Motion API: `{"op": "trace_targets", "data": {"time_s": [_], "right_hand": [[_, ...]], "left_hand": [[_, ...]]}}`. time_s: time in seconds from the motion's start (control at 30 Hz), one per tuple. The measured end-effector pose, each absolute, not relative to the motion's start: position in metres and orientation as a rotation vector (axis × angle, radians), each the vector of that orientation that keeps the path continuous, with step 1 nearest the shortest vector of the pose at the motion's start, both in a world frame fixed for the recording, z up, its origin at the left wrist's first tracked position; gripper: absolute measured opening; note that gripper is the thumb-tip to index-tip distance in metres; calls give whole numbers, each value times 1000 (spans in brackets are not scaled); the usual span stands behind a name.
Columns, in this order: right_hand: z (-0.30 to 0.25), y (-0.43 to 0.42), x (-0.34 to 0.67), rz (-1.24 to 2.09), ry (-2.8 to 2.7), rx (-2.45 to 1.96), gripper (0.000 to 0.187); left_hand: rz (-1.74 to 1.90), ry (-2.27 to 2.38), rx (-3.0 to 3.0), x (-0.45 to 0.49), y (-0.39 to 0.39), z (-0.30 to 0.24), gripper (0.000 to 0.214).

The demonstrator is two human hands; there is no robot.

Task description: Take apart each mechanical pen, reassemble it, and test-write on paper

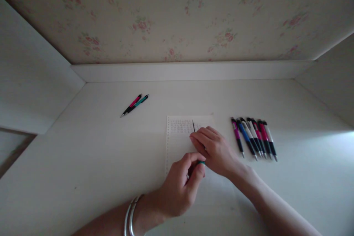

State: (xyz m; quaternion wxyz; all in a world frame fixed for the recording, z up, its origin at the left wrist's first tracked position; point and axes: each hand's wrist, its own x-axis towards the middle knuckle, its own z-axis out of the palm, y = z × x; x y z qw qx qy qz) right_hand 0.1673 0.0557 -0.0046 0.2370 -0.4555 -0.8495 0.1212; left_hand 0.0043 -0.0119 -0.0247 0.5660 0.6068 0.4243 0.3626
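My right hand (214,151) rests on a small sheet of paper (178,136) covered with tiny scribbles and grips a thin pen, whose dark tip (193,125) pokes out past the fingers. My left hand (182,184), wearing silver bangles at the wrist, is closed in a pinch on the green rear end of that pen (201,162), right behind the right hand. Both hands meet over the paper's lower right part.
A row of several click pens (254,138) in pink, blue and white lies to the right of the paper. Two pens (135,104), one pink and one teal, lie at the back left. The white desk (96,162) is walled by side panels and floral wallpaper.
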Motion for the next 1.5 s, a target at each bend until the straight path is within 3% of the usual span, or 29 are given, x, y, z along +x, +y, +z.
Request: {"op": "trace_targets", "data": {"time_s": [0.17, 0.3, 0.47, 0.63, 0.83, 1.1, 1.5], "right_hand": [[-15, 52, 159, 173, -2577, -1261, 14], [-18, 51, 166, 165, -2377, -1285, 25], [0, 42, 177, 646, -1772, -1438, 28], [18, 27, 183, 1256, -1826, -1365, 34], [8, 26, 187, 1478, -1693, -1386, 35], [1, 33, 189, 1754, -819, -1352, 38], [-1, 31, 190, 2004, -584, -1246, 22]], "left_hand": [[858, 1005, 1424, 5, -11, -24, 29], [861, 999, 1398, 5, -11, -24, 30], [910, 967, 1288, 8, -8, -26, 30], [921, 940, 1224, 12, -6, -30, 32], [895, 947, 1226, 11, -6, -23, 34], [1021, 861, 1180, 6, -9, -30, 41], [1097, 857, 1146, 8, -12, -31, 29]]}}
